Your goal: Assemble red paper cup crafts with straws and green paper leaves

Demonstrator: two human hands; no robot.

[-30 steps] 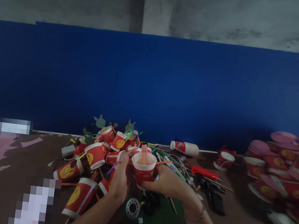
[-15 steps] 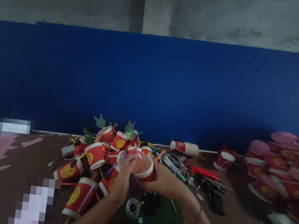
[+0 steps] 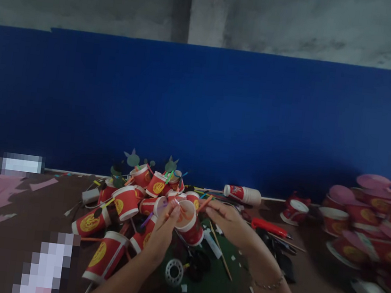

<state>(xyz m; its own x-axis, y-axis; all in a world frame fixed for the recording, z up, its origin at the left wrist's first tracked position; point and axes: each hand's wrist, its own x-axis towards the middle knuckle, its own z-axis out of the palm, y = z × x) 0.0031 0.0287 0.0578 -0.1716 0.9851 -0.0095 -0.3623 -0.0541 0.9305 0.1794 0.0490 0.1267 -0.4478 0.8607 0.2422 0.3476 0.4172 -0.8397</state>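
- The left hand (image 3: 163, 230) wraps around a red paper cup (image 3: 189, 224), fingers closed on its rim and wall; the cup is tilted, mouth turned up and to the left, held just above the tabletop (image 3: 19, 248).
- The right hand (image 3: 227, 217) pinches an orange straw (image 3: 204, 203) at the cup's mouth, thumb and fingertips closed on it; dim light makes it hard to tell how far the straw goes in.
- The cup looks light and thin-walled: it would likely dent under a hard squeeze, so the stiffer rolled rim or the base is the safer hold. The straw looks light, bendy and smooth; a pinch near its end should steer it best.
- Just left lies a heap of cups (image 3: 124, 204) stuck with coloured straws.
- Below the hands sit a green mat (image 3: 214, 286) and a tape roll (image 3: 173, 272).
- Farther right lie a white bottle (image 3: 243, 194) and a red cutter (image 3: 267, 227).
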